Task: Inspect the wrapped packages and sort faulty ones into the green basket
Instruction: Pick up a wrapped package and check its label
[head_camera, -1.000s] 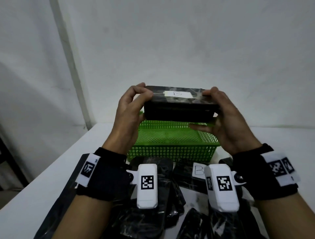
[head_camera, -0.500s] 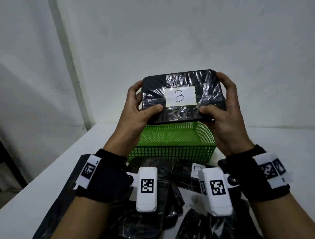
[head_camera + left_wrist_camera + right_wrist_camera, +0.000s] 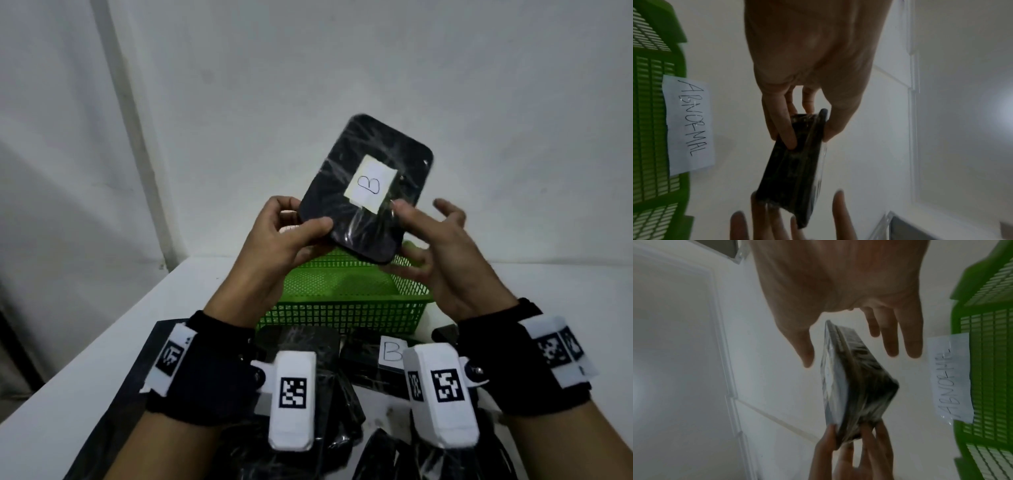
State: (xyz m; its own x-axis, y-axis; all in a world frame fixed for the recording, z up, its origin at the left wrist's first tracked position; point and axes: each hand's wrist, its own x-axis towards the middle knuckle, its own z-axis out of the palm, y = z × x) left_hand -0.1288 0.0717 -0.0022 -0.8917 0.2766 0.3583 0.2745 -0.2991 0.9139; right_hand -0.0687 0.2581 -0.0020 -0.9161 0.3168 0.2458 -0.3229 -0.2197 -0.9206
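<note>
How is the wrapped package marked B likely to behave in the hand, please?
The wrapped package probably stays stiff: it keeps flat faces and straight edges held by one end in the left hand. Its glossy, wrinkled film looks slippery. One hand's grip holding it suggests it is fairly light.

Sorting station, bare white walls (image 3: 342,68), white table (image 3: 85,342), green basket (image 3: 342,308) labelled ABNORMAL (image 3: 689,125)

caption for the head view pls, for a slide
Left hand pinches a wrapped package labelled B above the green basket; right hand open beside it.

Right hand (image 3: 849,288) spread, wrapped package (image 3: 855,386) beside — green basket (image 3: 982,353)
</note>
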